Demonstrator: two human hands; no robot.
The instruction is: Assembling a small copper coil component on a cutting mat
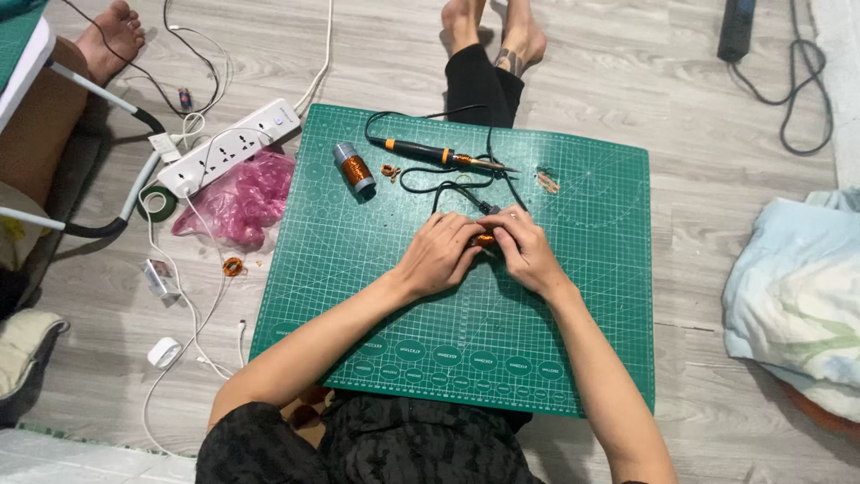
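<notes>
Pinched between the left hand and right hand at the middle of the green cutting mat, a small orange coil is grasped; its long axis cannot be told, being mostly hidden by fingers.

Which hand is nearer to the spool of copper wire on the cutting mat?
Left. The left hand lies below and right of the spool of copper wire; the right hand sits farther right, beyond the left, both pinching a small copper coil.
</notes>
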